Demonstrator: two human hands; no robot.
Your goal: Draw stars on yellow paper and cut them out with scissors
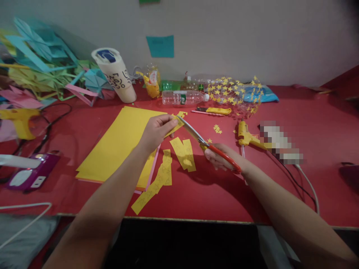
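Note:
My left hand [157,130] pinches a small yellow paper strip [177,126] above the red table. Red-handled scissors [224,156] are in my right hand [220,157], their blade tips against the strip. Beneath my left forearm lies a stack of yellow sheets [117,144] with pink and orange edges showing. Several yellow strips [153,188] with star outlines are spread between my arms, and two more [183,154] lie nearer the scissors. Small cut-out yellow stars [217,129] rest in a pile beyond my right hand.
A white tumbler [119,76], a clear bottle [183,98], a yellow cutter [218,111] and a star-covered bottle [230,91] stand or lie at the back. A yellow glue gun [248,137] is right; another [21,121], a purple power strip [33,172] and folded paper [42,48] are left.

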